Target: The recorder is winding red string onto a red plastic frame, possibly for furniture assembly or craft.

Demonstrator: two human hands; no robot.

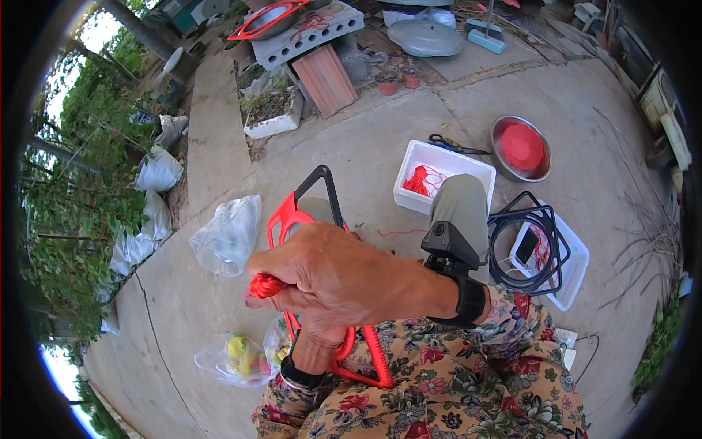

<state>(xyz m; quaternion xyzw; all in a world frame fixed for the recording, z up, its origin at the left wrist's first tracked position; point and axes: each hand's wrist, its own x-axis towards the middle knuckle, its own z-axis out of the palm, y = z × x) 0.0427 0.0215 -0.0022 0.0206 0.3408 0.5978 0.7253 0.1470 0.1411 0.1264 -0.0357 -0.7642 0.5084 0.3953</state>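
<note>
My right hand (314, 267) reaches across from the right, closed in a fist. A knotted bunch of red cord (266, 285) sticks out of its left side. Beneath it, my left hand (322, 325) is mostly covered; what shows is closed around the same cord. Behind and below both hands, a black tubular frame (325, 175) stands across my lap. Red cord is wound around its lower bars and red webbing (287, 213) spans its upper part. My right hand hides the frame's middle.
A white foam box (409, 157) with red cord stands ahead, near scissors (453, 146) and a metal bowl (542, 170) holding something red. To the right lie another black frame (553, 216) with coiled dark tubing and a white tray (579, 256). Clear plastic bags (228, 233) lie left.
</note>
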